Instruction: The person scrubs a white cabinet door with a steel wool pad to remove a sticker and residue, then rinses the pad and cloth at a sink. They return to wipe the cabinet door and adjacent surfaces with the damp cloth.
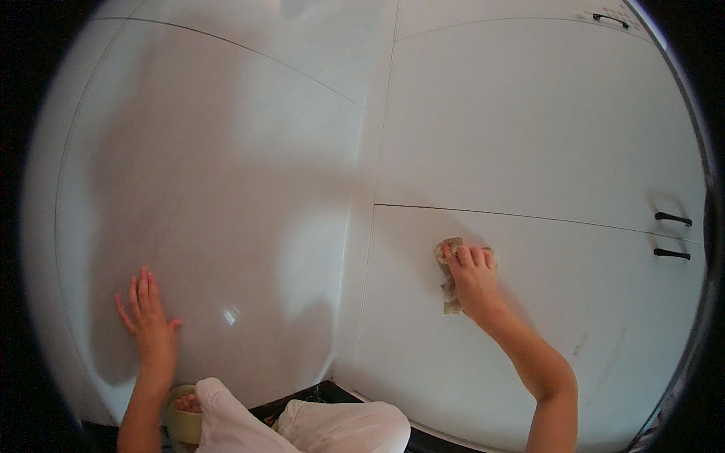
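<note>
With bent fingers, my right hand presses a crumpled brownish cloth against a white cabinet door, just below the seam with the door above. Part of the cloth hangs out below the palm, and the rest is hidden under the fingers. My left hand lies with its fingers spread on the glossy white panel at the left and holds nothing. Dark smudges and a faint streak mark the door to the right of my right forearm.
Black handles stick out near the doors' right edge, another at the top right. A greenish-yellow container with reddish contents stands beside my knee. A black ledge runs along the bottom of the panels. My white-clothed knees are close to it.
</note>
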Demonstrator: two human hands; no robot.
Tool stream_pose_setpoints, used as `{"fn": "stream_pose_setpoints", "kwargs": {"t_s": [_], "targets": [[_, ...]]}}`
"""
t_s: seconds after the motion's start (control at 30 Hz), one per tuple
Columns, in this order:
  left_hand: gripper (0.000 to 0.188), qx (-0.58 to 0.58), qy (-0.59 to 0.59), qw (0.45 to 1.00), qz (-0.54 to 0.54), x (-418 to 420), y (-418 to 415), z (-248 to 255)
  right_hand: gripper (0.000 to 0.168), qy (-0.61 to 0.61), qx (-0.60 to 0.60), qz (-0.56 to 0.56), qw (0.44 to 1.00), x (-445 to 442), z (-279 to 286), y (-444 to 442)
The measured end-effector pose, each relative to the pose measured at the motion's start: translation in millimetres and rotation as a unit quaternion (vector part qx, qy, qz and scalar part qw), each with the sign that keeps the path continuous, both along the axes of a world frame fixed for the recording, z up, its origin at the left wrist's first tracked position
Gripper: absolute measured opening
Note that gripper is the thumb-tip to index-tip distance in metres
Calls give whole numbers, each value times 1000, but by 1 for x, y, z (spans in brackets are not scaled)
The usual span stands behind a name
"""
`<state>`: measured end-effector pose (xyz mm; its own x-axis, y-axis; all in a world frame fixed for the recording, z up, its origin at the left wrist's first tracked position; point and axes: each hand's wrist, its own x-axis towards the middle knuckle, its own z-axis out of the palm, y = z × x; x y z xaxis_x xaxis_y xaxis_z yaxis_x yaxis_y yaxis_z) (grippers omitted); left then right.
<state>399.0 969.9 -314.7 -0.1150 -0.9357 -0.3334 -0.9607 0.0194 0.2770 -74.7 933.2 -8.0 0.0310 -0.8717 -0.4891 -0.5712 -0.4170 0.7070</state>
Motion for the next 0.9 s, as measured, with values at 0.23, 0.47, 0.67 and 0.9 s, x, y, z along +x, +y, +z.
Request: {"fn": "stream_pose_setpoints", "kwargs": {"t_s": [0.23, 0.47, 0.67, 0.9], "targets": [[120, -28, -42, 998, -37, 6, 1, -4, 57, -7, 4, -30, 1000, 13, -12, -31], [113, 12, -22, 999, -34, 13, 5, 4, 60, 1, -28, -55, 998, 25, 2, -33], [108, 22, -13, 999, -32, 14, -1, 4, 58, 30, 26, 28, 999, 15, -74, -55], [105, -1, -5, 999, -49, 17, -4, 4, 66, 55, 204, 25, 977, 29, -129, 48]]}}
